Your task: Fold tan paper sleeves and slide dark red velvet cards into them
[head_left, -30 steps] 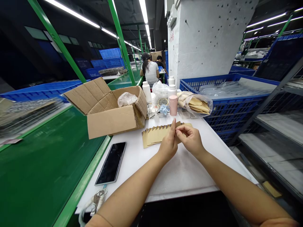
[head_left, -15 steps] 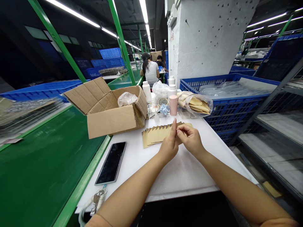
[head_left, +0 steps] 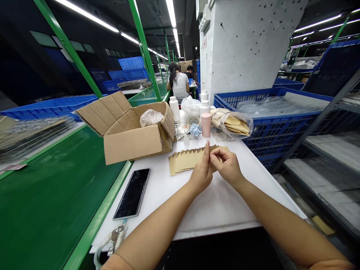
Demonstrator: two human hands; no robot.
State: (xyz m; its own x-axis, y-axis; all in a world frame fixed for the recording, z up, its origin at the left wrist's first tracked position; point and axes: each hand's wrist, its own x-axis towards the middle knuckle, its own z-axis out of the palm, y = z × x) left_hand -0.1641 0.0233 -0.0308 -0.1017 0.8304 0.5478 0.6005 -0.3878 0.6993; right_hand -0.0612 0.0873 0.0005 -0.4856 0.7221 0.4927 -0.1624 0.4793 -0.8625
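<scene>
A fanned row of brown paper envelopes (head_left: 185, 160) lies on the white table (head_left: 213, 206), flaps pointing away from me. My left hand (head_left: 201, 172) rests on the right end of the row, fingers pressed together against an envelope. My right hand (head_left: 228, 165) is closed beside it, pinching the same end of the row. The two hands touch each other.
An open cardboard box (head_left: 135, 129) holding a plastic bag stands at the left, and a black phone (head_left: 132, 193) lies near the front. Behind the envelopes are a pink cylinder (head_left: 206, 125), white bottles (head_left: 174, 108), a bagged stack of envelopes (head_left: 232, 123) and a blue crate (head_left: 275, 120). Two people sit far back.
</scene>
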